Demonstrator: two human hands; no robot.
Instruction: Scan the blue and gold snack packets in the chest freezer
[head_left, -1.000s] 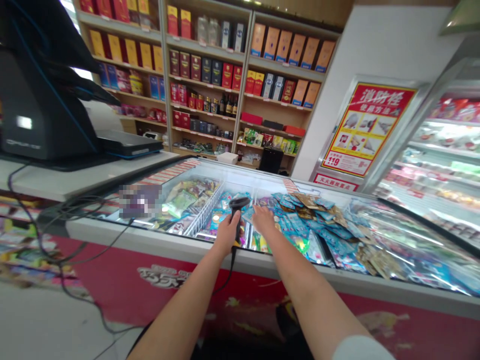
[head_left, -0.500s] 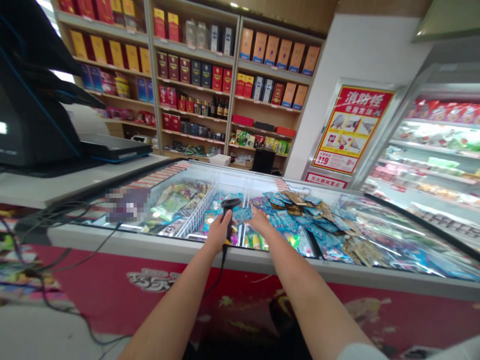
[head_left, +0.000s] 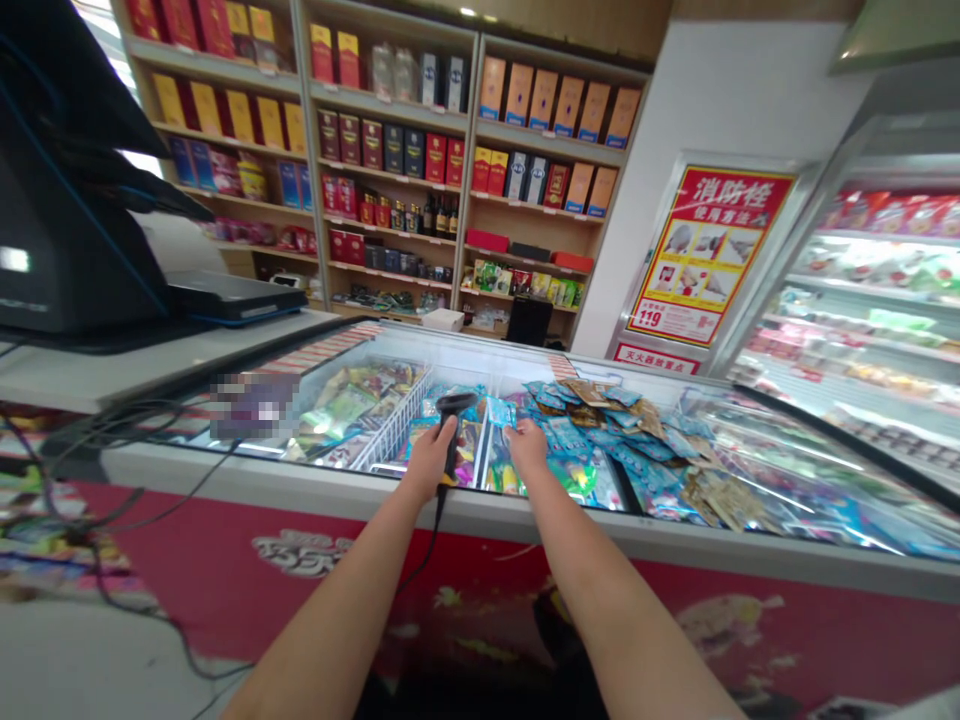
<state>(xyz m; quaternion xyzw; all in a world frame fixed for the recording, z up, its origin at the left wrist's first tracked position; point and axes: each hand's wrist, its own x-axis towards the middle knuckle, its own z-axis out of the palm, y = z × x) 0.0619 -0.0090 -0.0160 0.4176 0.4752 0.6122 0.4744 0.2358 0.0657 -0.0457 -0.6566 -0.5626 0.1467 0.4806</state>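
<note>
A: Item one, the left hand (head_left: 427, 462)?

B: Fingers wrapped around the grip of a black barcode scanner (head_left: 452, 425), head up and turned toward the right hand. Its cord drops over the near edge of the chest freezer (head_left: 480, 515), which probably leaves the scanner free to swing.

A: Item two, the right hand (head_left: 527, 447)?

B: Pinching a small blue packet (head_left: 501, 411) by its lower edge, just beside the scanner's head and above the freezer's glass lid. The flat face seems held toward the scanner, likely so the code can be read.

A: Surroundings, relative to the freezer?

B: On its lid, right of the hands: a loose heap of blue and brown packets (head_left: 630, 440). Inside, under the glass: wire dividers and bagged goods. Left of it: a white surface carrying a black till terminal (head_left: 67, 230), cables trailing down. Behind: shelves of boxed bottles (head_left: 420, 150). Far right: an open chiller (head_left: 870, 320).

A: Obstructions?

B: Nothing lies between scanner and packet; the heap sits near the right wrist.
</note>
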